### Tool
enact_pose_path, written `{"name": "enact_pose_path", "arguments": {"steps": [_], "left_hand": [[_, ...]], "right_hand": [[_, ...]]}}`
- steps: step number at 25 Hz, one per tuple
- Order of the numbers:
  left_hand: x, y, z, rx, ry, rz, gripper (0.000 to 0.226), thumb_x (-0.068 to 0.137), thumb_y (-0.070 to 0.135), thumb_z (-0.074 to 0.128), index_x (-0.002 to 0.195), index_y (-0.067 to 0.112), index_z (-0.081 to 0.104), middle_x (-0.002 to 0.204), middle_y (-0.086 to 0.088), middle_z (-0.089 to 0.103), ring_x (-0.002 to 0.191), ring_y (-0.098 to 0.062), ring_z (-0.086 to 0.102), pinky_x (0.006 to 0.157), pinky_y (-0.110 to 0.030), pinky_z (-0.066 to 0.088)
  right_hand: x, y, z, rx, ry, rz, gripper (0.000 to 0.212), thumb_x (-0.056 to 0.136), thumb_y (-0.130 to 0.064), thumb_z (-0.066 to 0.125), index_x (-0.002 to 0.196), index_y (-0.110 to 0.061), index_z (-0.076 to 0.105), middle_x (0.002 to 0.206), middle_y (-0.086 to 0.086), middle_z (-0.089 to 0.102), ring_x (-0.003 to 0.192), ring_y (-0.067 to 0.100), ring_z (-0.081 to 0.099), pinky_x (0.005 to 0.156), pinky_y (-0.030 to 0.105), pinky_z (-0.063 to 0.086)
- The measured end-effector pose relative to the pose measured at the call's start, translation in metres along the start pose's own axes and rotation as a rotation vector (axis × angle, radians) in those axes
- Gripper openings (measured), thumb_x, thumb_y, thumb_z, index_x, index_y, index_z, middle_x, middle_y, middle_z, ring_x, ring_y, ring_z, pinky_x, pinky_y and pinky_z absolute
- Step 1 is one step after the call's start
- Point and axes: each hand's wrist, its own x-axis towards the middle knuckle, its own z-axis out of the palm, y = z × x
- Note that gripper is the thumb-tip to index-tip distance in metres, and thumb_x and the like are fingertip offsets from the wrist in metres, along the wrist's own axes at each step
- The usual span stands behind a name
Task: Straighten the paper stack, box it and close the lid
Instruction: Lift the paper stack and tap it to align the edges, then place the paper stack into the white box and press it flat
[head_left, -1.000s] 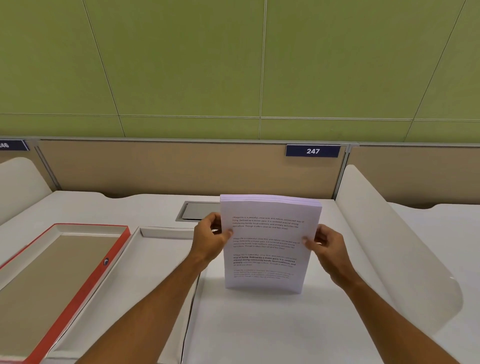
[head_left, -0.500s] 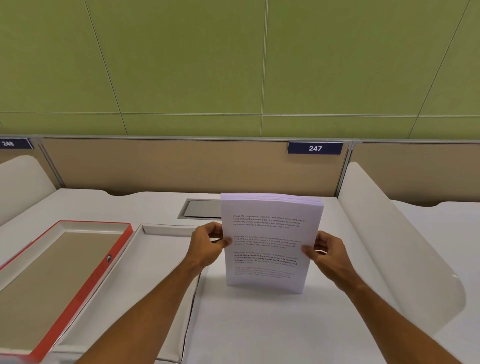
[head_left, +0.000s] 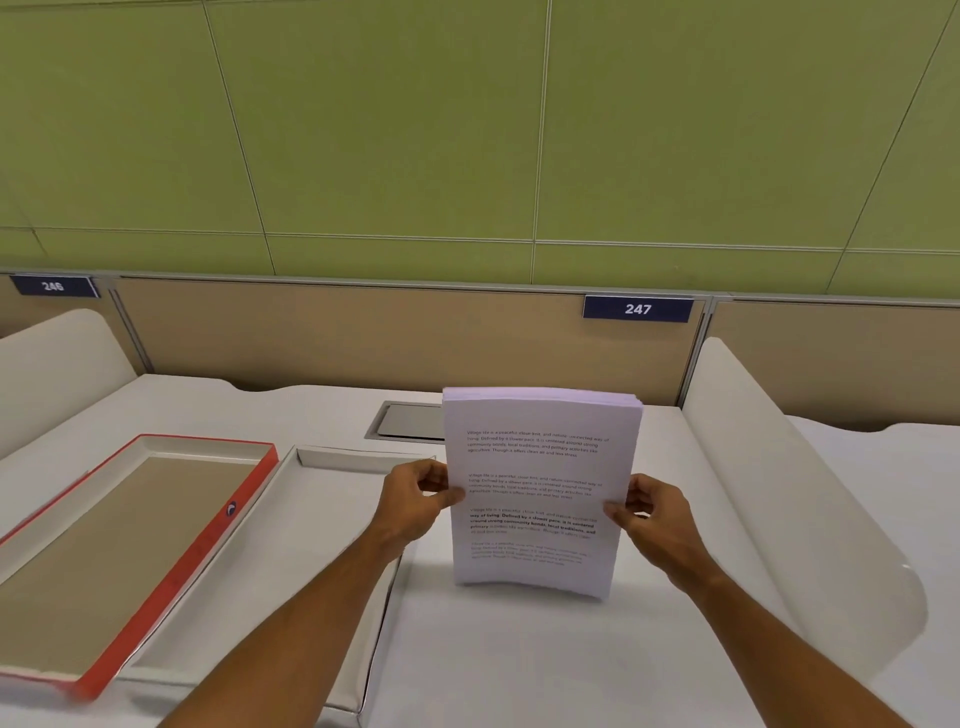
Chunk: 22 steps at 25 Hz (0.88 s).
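Note:
A thick stack of printed white paper (head_left: 535, 467) stands upright on its lower edge on the white desk (head_left: 519, 665). My left hand (head_left: 415, 499) grips its left edge and my right hand (head_left: 649, 514) grips its right edge, both at mid height. To the left lies the open white box base (head_left: 332, 525), shallow and with nothing in it. Further left lies the red-rimmed lid (head_left: 208, 551), turned inside up, showing its brown inner face.
A curved white divider (head_left: 779, 493) rises on the right and another (head_left: 57, 353) at the far left. A grey cable hatch (head_left: 410, 421) sits in the desk behind the stack. A tan partition with label 247 (head_left: 637, 308) runs along the back.
The paper stack stays upright between both hands, and has dropped slightly onto the desk. The view has shifted a little; box base and lid have not moved.

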Motion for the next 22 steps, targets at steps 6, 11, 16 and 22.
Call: {"name": "enact_pose_path", "arguments": {"steps": [6, 11, 16, 22], "left_hand": [[0.0, 0.026, -0.034, -0.236, -0.037, -0.039, 0.023, 0.081, 0.007, 0.073, 0.103, 0.003, 0.069, 0.1, -0.01, 0.075, 0.094, -0.024, 0.072, 0.077, -0.031, 0.061], [0.009, 0.029, -0.089, -0.291, 0.041, -0.087, 0.027, 0.083, 0.007, 0.072, 0.106, -0.005, 0.065, 0.104, -0.018, 0.072, 0.093, -0.032, 0.072, 0.061, -0.025, 0.06], [0.018, -0.013, -0.149, -0.285, 0.009, -0.217, 0.018, 0.082, 0.011, 0.073, 0.09, -0.004, 0.068, 0.084, -0.013, 0.076, 0.068, -0.02, 0.074, 0.056, -0.024, 0.058], [0.037, -0.081, -0.214, -0.225, 0.034, -0.467, 0.021, 0.077, 0.0, 0.075, 0.092, -0.007, 0.063, 0.082, -0.017, 0.077, 0.066, -0.025, 0.075, 0.05, -0.029, 0.059]], "right_hand": [[0.016, -0.035, -0.002, 0.215, -0.063, 0.007, 0.006, 0.088, -0.007, 0.068, 0.093, -0.006, 0.07, 0.086, 0.004, 0.078, 0.077, 0.018, 0.075, 0.06, 0.021, 0.058], [0.024, -0.071, 0.042, 0.362, -0.103, 0.048, 0.009, 0.088, -0.005, 0.067, 0.094, -0.002, 0.072, 0.085, 0.007, 0.079, 0.076, 0.021, 0.075, 0.061, 0.03, 0.06], [0.022, -0.09, 0.123, 0.332, -0.112, 0.196, 0.014, 0.089, -0.011, 0.066, 0.077, -0.005, 0.072, 0.075, 0.004, 0.078, 0.063, 0.015, 0.073, 0.051, 0.021, 0.054], [0.014, -0.092, 0.237, 0.176, -0.033, 0.417, 0.045, 0.085, -0.007, 0.068, 0.045, -0.013, 0.047, 0.051, 0.002, 0.06, 0.047, 0.015, 0.063, 0.042, 0.023, 0.049]]}}
